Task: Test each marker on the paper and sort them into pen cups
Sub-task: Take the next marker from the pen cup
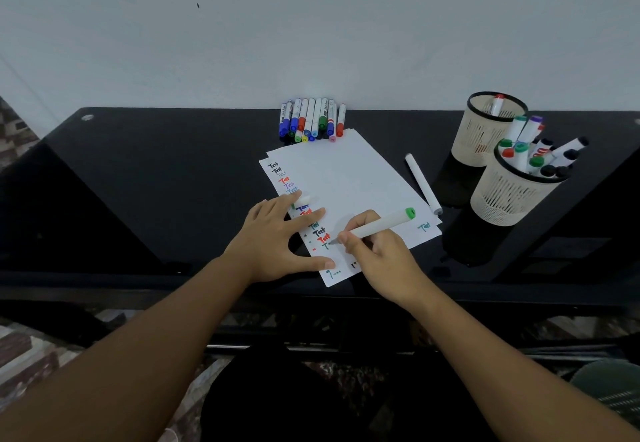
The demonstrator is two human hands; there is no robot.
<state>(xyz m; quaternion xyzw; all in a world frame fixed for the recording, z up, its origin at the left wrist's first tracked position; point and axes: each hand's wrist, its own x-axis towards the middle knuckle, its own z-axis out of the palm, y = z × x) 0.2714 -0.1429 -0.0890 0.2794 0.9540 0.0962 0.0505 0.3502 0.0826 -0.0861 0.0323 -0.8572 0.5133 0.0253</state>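
My right hand [384,258] grips a white marker with a green end [377,225], its tip touching the white paper [349,178] beside a column of coloured "Test" words. My left hand [277,240] lies on the paper's left edge with fingers spread, and a white cap [302,201] shows between its fingers. A row of several capped markers [311,119] lies along the wall behind the paper. Two beige mesh pen cups stand at the right: the far cup [485,136] holds one red-capped marker, the near cup [509,195] holds several.
A loose white marker [423,183] lies on the black desk [156,182] between the paper and the cups. The desk's front edge runs just under my wrists. A pale wall stands right behind the desk.
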